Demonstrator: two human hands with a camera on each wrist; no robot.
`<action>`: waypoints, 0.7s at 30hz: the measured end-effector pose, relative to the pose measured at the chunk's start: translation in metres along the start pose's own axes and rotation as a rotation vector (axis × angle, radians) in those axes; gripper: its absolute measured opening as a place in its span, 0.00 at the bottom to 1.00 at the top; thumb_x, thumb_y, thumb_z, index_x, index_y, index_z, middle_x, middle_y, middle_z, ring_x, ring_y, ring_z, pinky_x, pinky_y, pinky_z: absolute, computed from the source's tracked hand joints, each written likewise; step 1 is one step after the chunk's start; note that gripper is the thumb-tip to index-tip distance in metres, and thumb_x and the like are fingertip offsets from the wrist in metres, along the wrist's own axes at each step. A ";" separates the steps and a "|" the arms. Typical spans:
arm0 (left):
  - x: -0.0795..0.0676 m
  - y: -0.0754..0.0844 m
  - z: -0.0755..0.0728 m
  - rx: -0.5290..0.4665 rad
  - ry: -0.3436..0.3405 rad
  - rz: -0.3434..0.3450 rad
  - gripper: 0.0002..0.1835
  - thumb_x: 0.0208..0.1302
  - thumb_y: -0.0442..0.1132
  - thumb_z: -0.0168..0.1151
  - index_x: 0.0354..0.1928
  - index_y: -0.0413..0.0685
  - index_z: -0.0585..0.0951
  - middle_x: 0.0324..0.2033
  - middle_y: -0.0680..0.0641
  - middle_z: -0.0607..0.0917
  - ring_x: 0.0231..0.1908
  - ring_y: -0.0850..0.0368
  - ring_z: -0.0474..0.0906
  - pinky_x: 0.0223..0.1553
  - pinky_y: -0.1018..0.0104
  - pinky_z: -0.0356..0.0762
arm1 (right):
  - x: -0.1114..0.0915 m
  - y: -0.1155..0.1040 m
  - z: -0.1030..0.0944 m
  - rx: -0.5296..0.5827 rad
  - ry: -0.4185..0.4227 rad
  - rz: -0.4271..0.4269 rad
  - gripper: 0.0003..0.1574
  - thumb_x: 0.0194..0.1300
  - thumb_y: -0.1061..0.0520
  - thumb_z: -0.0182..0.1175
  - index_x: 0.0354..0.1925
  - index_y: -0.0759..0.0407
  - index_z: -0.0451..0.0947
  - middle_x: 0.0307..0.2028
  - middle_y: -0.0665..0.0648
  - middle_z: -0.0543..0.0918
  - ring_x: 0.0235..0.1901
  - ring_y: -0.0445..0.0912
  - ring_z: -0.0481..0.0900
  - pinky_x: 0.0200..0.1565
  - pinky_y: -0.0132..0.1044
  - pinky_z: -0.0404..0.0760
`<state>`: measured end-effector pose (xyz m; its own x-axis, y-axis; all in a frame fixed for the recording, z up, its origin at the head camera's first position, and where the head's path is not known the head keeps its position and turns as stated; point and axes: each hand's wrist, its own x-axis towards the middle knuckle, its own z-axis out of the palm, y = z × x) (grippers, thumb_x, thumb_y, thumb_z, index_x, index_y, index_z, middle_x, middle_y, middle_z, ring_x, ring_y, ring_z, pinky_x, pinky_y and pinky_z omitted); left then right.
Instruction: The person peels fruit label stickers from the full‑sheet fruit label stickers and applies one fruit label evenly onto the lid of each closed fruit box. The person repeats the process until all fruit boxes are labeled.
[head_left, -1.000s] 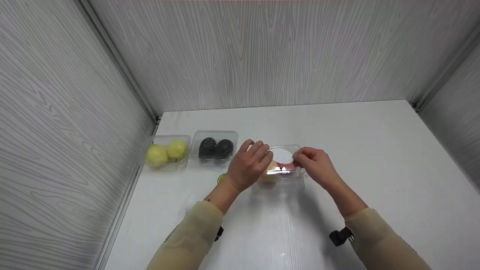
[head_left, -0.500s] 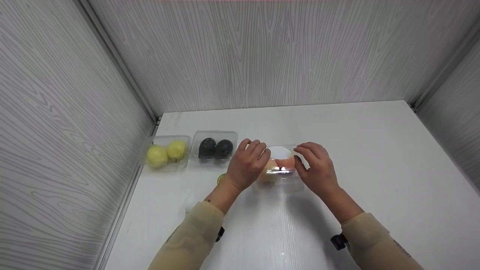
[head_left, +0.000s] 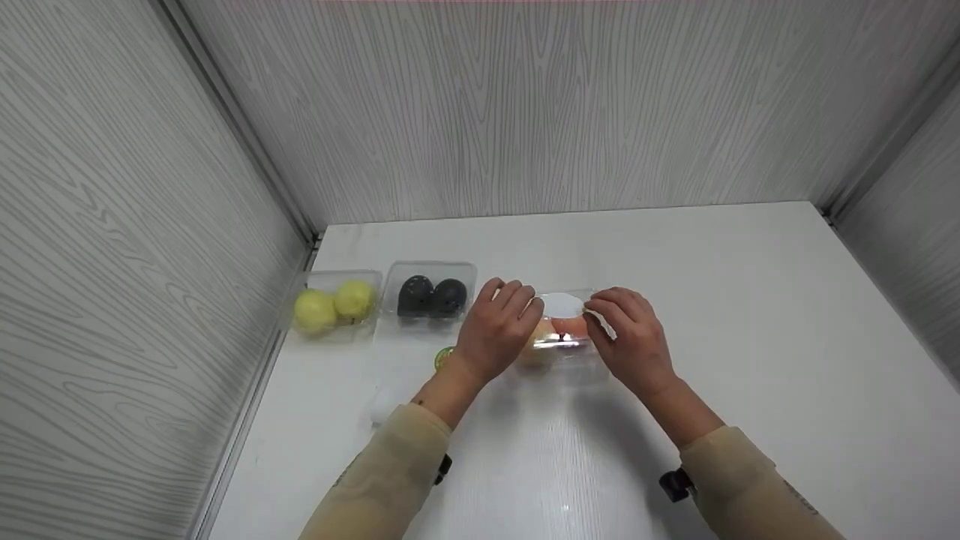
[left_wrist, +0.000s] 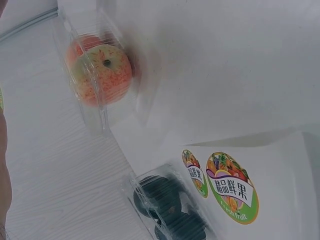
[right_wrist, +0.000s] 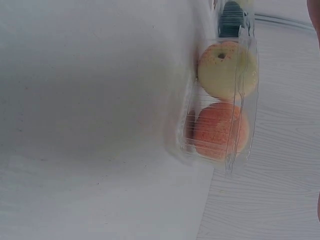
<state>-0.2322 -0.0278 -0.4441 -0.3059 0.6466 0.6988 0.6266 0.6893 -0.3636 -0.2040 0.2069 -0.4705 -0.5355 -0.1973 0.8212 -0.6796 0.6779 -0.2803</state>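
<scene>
In the head view my left hand (head_left: 496,330) pinches the left edge of an oval sticker (head_left: 561,305), its white back facing up. At the sticker's right edge my right hand (head_left: 632,337) has brought thumb and fingertips together on it. Below the sticker stands a clear plastic clamshell box (head_left: 592,367), shut, with two red-and-yellow apples inside. Both apples show through the lid in the right wrist view, a paler apple (right_wrist: 227,70) and a redder apple (right_wrist: 220,130). The wrist views catch only slivers of the hands at their edges.
Left of the hands stand a clear box of dark fruits (head_left: 431,296) and a clear box of yellow-green pears (head_left: 334,304). Colourful fruit labels (left_wrist: 232,187) lie beyond the dark fruits in the left wrist view. Grey wood-grain panels (head_left: 510,112) wall the table.
My right hand let go of the sticker's right edge, spread its thumb and fingers, then closed in on that edge again. The left hand stays nearly in place with the sticker.
</scene>
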 end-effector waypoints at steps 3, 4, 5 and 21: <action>0.000 0.001 -0.001 0.010 -0.020 -0.002 0.06 0.72 0.28 0.62 0.40 0.45 0.86 0.40 0.47 0.86 0.44 0.51 0.83 0.50 0.56 0.78 | 0.000 0.000 0.000 0.005 0.008 0.005 0.11 0.62 0.72 0.73 0.42 0.63 0.85 0.45 0.59 0.86 0.48 0.56 0.84 0.54 0.43 0.79; -0.001 0.001 -0.001 0.014 -0.026 -0.001 0.07 0.72 0.29 0.61 0.40 0.45 0.86 0.40 0.47 0.87 0.44 0.52 0.83 0.50 0.56 0.78 | 0.000 0.000 0.001 0.005 0.007 0.007 0.11 0.62 0.72 0.72 0.42 0.63 0.85 0.45 0.59 0.86 0.48 0.56 0.84 0.54 0.42 0.79; 0.000 0.001 -0.002 0.015 -0.029 -0.001 0.07 0.73 0.29 0.60 0.40 0.45 0.86 0.40 0.47 0.87 0.44 0.51 0.83 0.50 0.56 0.78 | 0.000 0.000 0.001 0.007 0.008 0.010 0.10 0.63 0.72 0.72 0.41 0.63 0.85 0.45 0.59 0.86 0.48 0.56 0.84 0.54 0.41 0.79; 0.001 0.004 -0.004 -0.153 0.024 -0.191 0.01 0.69 0.36 0.68 0.40 0.47 0.85 0.44 0.46 0.86 0.49 0.50 0.83 0.53 0.53 0.78 | 0.001 -0.003 0.004 0.007 0.008 0.107 0.08 0.65 0.71 0.70 0.42 0.63 0.85 0.45 0.58 0.86 0.49 0.53 0.84 0.53 0.43 0.83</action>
<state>-0.2269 -0.0255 -0.4425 -0.4132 0.5002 0.7610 0.6608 0.7396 -0.1273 -0.2048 0.2017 -0.4710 -0.6011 -0.1189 0.7903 -0.6225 0.6898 -0.3697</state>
